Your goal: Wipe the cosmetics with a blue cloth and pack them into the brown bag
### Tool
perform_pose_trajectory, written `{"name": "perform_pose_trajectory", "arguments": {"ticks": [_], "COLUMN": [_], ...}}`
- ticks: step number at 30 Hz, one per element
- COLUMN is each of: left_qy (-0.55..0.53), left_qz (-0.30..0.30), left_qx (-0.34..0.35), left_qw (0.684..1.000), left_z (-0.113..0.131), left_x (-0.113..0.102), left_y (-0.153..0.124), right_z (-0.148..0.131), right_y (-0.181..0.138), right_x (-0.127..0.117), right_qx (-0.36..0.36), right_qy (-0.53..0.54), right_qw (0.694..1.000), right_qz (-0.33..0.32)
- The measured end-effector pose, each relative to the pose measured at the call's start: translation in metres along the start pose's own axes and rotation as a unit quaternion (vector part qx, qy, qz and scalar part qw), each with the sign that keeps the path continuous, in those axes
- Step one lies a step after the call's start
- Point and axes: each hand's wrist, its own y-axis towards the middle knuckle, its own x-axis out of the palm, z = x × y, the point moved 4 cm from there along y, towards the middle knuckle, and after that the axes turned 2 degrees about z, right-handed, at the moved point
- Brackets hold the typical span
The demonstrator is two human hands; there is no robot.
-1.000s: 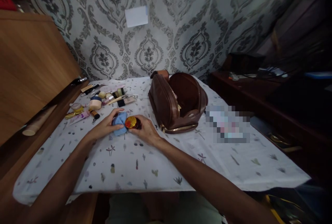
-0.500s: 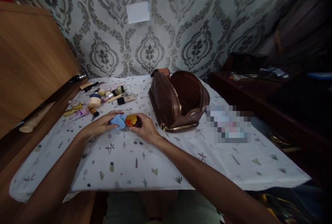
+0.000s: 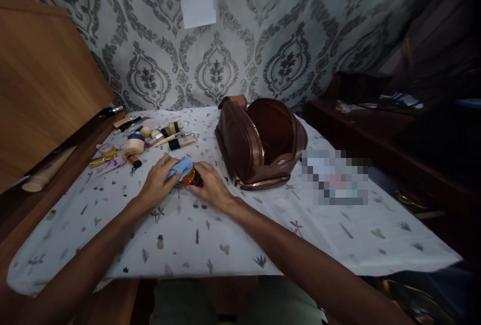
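My left hand (image 3: 158,184) presses a small blue cloth (image 3: 181,167) onto the top of a small dark jar with a gold lid (image 3: 192,178). My right hand (image 3: 211,187) is wrapped round the jar from the right and keeps it on the patterned white tablecloth (image 3: 233,234). The cloth hides most of the gold lid. Both hands sit just left of an open brown leather bag (image 3: 259,142).
Several cosmetics, among them tubes, brushes and a small round pot (image 3: 134,145), lie scattered at the table's far left. A wooden panel (image 3: 41,89) rises on the left. A dark sideboard (image 3: 376,129) with clutter stands to the right. Patterned wallpaper is behind.
My left hand has slid the blue cloth to the right, up over the jar's gold lid, which showed fully before. The right hand has kept its hold.
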Motion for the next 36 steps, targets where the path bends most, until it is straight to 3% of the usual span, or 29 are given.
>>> {"name": "perform_pose_trajectory", "arguments": {"ticks": [8, 18, 26, 36], "left_qy": [-0.023, -0.007, 0.023, 0.124], "left_qz": [-0.002, 0.017, 0.029, -0.002], "left_qx": [0.032, 0.060, 0.147, 0.036], "left_qw": [0.999, 0.998, 0.988, 0.992], "left_z": [-0.0011, 0.0001, 0.0023, -0.0016], "left_x": [0.0032, 0.0047, 0.0066, -0.0002], "left_y": [-0.0031, -0.0060, -0.0099, -0.0062], "right_z": [0.0049, -0.0004, 0.0028, 0.0055], "right_y": [0.0006, -0.0015, -0.0001, 0.0012], "right_x": [-0.0012, -0.0036, -0.0031, -0.0018], "right_qx": [0.038, 0.097, 0.124, 0.096], "right_qy": [0.024, 0.059, 0.064, 0.077], "right_qw": [0.999, 0.993, 0.990, 0.992], "right_qz": [0.025, -0.013, 0.017, -0.012]}}
